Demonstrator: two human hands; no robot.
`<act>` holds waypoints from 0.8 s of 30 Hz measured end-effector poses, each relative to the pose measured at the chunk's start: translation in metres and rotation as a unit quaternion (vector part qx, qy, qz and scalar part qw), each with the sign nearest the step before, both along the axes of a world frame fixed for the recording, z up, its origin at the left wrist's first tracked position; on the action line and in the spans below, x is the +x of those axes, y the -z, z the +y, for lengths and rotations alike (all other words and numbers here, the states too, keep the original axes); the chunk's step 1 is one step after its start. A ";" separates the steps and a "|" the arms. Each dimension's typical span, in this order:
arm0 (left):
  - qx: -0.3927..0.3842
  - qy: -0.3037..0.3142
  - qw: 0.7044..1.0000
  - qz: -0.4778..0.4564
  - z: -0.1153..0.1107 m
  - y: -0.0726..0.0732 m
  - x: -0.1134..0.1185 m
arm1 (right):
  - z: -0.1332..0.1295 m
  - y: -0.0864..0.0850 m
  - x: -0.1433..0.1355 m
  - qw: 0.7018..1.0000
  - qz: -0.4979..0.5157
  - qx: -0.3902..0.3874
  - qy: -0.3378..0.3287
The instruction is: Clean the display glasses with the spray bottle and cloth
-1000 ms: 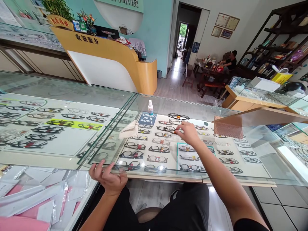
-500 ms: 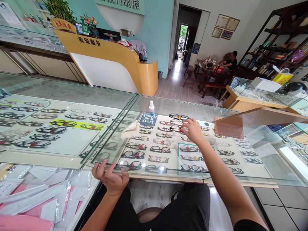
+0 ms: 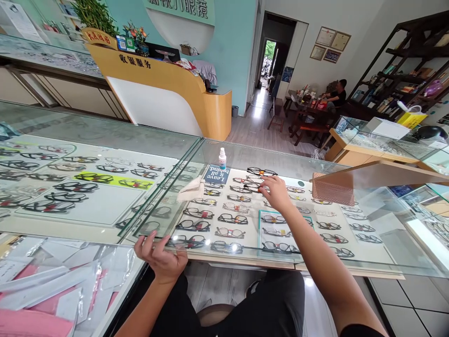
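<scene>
1. Glasses [image 3: 250, 187], dark-framed, are over the counter [image 3: 245, 260], well apart from its near edge.
2. Bottle [image 3: 222, 160] and cloth [image 3: 191, 189] are to the left; another dark pair [image 3: 259, 171] lies just beyond.
3. Right hand [image 3: 275, 193]: grip pinched together on the glasses' right end.
4. Left hand [image 3: 162, 256]: fingers bent, slightly apart, touching the near edge.

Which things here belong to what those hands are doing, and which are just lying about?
Seemingly in use:
dark glasses, held by the right hand
glass counter, touched by the left hand

Seemingly just lying about:
small white bottle
pale cloth
plastic packets
</scene>
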State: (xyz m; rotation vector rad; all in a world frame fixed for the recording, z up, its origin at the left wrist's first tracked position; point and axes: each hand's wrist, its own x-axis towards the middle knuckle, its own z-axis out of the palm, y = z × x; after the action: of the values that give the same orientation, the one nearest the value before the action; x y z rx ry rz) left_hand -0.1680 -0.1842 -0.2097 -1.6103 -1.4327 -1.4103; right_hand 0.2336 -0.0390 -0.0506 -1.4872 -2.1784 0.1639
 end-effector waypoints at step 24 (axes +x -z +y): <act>-0.215 -0.015 0.782 -0.585 -0.021 -0.002 -0.124 | -0.045 0.006 -0.052 0.957 -0.111 0.185 -0.195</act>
State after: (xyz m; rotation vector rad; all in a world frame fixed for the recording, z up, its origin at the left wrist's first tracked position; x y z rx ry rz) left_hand -0.2915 -0.2053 -0.2077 -0.7813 -2.5741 -2.3556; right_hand 0.1814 -0.0844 -0.0561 -0.8978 -2.4921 -0.2811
